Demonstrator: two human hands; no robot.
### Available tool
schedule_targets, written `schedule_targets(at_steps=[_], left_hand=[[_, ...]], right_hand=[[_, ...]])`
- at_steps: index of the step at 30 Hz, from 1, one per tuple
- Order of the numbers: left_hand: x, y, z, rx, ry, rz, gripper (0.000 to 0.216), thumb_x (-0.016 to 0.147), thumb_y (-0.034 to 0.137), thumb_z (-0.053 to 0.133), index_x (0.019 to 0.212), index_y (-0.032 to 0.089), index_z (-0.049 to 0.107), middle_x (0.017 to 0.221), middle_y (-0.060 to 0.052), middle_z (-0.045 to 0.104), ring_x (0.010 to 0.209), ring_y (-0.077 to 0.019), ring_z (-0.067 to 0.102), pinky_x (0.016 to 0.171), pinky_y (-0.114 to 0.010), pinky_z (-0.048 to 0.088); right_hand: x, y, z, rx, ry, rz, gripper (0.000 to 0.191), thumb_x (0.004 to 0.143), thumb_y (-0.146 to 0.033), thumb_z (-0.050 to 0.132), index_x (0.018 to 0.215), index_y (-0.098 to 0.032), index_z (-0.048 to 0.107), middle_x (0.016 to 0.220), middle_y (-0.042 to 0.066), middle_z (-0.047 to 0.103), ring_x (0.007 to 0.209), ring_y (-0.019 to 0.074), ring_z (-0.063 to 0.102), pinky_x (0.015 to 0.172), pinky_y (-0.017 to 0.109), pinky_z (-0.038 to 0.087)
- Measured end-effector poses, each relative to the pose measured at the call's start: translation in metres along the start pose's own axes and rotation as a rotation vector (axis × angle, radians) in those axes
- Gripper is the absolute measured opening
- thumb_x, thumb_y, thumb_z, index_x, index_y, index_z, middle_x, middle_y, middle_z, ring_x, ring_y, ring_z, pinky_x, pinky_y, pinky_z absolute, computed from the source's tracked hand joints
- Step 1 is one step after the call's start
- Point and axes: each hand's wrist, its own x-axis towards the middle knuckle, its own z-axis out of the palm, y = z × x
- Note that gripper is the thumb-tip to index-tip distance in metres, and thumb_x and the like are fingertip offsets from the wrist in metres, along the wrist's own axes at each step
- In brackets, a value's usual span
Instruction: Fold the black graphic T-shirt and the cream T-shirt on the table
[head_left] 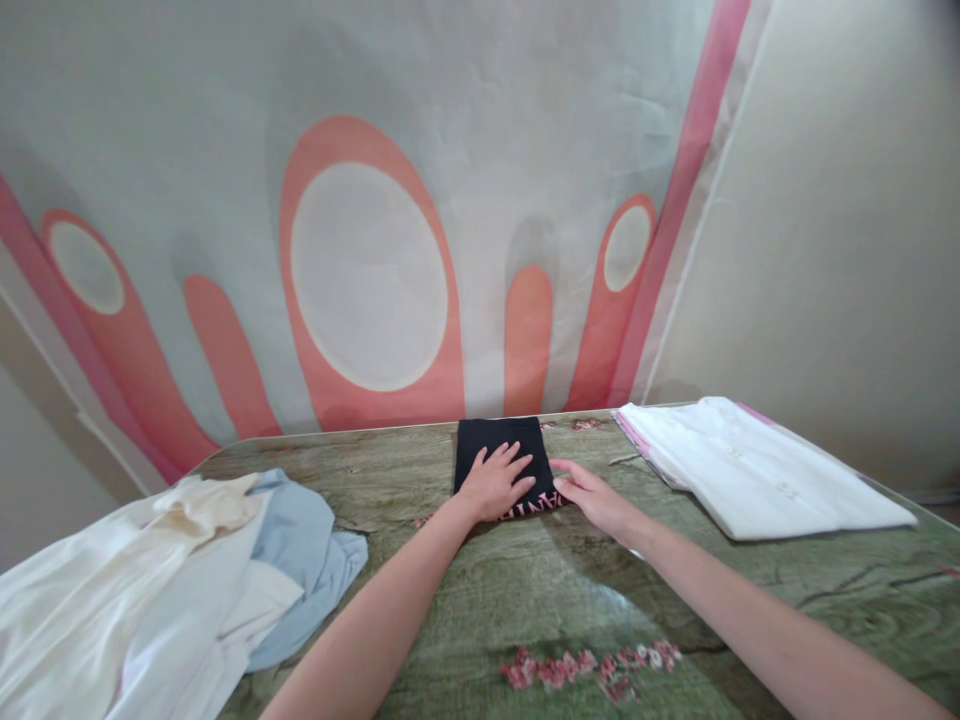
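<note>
A small folded black garment (501, 445) with pink lettering along its near edge lies on the green patterned table (480, 600), near the far edge. My left hand (495, 484) rests flat on its near half, fingers spread. My right hand (592, 494) lies beside the garment's near right corner, fingers stretched toward the lettering and touching that edge. Neither hand grips anything.
A folded white garment (757, 465) on a pink-edged one sits at the right. At the left lies a loose heap of white, cream (112, 590) and light blue clothes (307, 550). A banner with orange shapes (375, 270) hangs behind the table.
</note>
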Motion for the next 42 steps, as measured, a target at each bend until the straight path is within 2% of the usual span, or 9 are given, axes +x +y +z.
schedule_targets(at_steps=[5, 9, 12, 16, 19, 23, 27, 37, 42], left_hand=[[0.000, 0.001, -0.001, -0.008, 0.007, -0.006, 0.053, 0.091, 0.056, 0.017, 0.136, 0.031, 0.033, 0.147, -0.003, 0.023, 0.134, -0.0234, 0.019, 0.105, -0.049, 0.017], [0.000, 0.001, -0.002, -0.014, -0.002, -0.010, 0.052, 0.091, 0.055, 0.020, 0.136, 0.032, 0.033, 0.147, -0.003, 0.023, 0.134, -0.0236, 0.019, 0.105, -0.049, 0.016], [0.000, 0.001, -0.002, -0.020, 0.004, -0.012, 0.052, 0.091, 0.055, 0.021, 0.136, 0.032, 0.033, 0.147, -0.003, 0.024, 0.134, -0.0238, 0.019, 0.105, -0.049, 0.016], [-0.001, 0.001, -0.002, -0.019, 0.006, -0.008, 0.052, 0.091, 0.055, 0.021, 0.136, 0.032, 0.033, 0.147, -0.003, 0.024, 0.134, -0.0238, 0.019, 0.105, -0.049, 0.016], [-0.002, 0.001, -0.001, -0.016, 0.014, 0.004, 0.052, 0.091, 0.055, 0.021, 0.136, 0.031, 0.032, 0.147, -0.003, 0.024, 0.134, -0.0241, 0.019, 0.105, -0.049, 0.016], [-0.002, 0.000, 0.001, -0.010, 0.034, 0.007, 0.052, 0.092, 0.055, 0.020, 0.136, 0.030, 0.034, 0.146, -0.004, 0.025, 0.134, -0.0243, 0.020, 0.105, -0.049, 0.016], [-0.003, 0.000, 0.001, -0.010, 0.036, 0.011, 0.053, 0.091, 0.055, 0.021, 0.135, 0.030, 0.034, 0.147, -0.004, 0.024, 0.134, -0.0238, 0.019, 0.105, -0.048, 0.016], [-0.009, 0.006, -0.002, 0.002, 0.032, -0.047, 0.049, 0.092, 0.050, 0.023, 0.136, 0.028, 0.034, 0.146, -0.004, 0.025, 0.134, -0.0239, 0.019, 0.105, -0.049, 0.016], [-0.034, 0.021, -0.007, 0.013, 0.017, -0.046, 0.053, 0.092, 0.052, 0.021, 0.139, 0.028, 0.027, 0.148, -0.005, 0.018, 0.135, -0.0268, 0.015, 0.105, -0.050, 0.017]], right_hand=[[-0.001, 0.004, 0.000, -0.090, -0.015, -0.056, 0.044, 0.081, -0.031, 0.050, 0.122, -0.017, 0.043, 0.075, -0.001, 0.060, 0.071, 0.0147, 0.057, 0.070, 0.030, 0.044], [-0.004, 0.001, -0.003, -0.160, -0.045, -0.061, 0.042, 0.078, -0.030, 0.053, 0.117, -0.017, 0.043, 0.061, -0.005, 0.055, 0.053, 0.0112, 0.050, 0.052, 0.023, 0.037], [-0.007, -0.002, -0.007, -0.210, -0.042, -0.031, 0.041, 0.075, -0.030, 0.057, 0.113, -0.016, 0.046, 0.059, -0.005, 0.055, 0.049, 0.0099, 0.048, 0.047, 0.022, 0.034], [-0.011, -0.006, -0.009, -0.466, 0.075, -0.116, 0.037, 0.071, -0.031, 0.061, 0.105, -0.017, 0.054, 0.067, -0.001, 0.061, 0.063, 0.0152, 0.056, 0.061, 0.028, 0.044], [-0.017, -0.011, -0.007, -0.706, 0.151, -0.356, 0.035, 0.076, -0.031, 0.056, 0.109, -0.018, 0.056, 0.099, 0.008, 0.063, 0.098, 0.0219, 0.056, 0.088, 0.038, 0.043], [-0.026, -0.016, 0.003, -0.910, -0.063, -0.521, 0.052, 0.086, -0.037, 0.044, 0.133, -0.017, 0.040, 0.139, 0.011, 0.039, 0.130, 0.0232, 0.031, 0.107, 0.042, 0.025], [-0.035, -0.015, 0.010, -1.047, -0.204, -0.453, 0.064, 0.087, -0.052, 0.036, 0.138, -0.014, 0.034, 0.144, 0.013, 0.030, 0.132, 0.0254, 0.027, 0.110, 0.045, 0.019], [-0.049, -0.017, 0.014, -1.146, -0.201, -0.401, 0.076, 0.083, -0.062, 0.034, 0.138, -0.009, 0.034, 0.144, 0.017, 0.025, 0.133, 0.0290, 0.022, 0.110, 0.047, 0.017], [-0.053, -0.013, 0.016, -1.151, -0.184, -0.404, 0.079, 0.080, -0.065, 0.036, 0.138, -0.011, 0.034, 0.144, 0.016, 0.025, 0.133, 0.0296, 0.023, 0.110, 0.046, 0.019]])
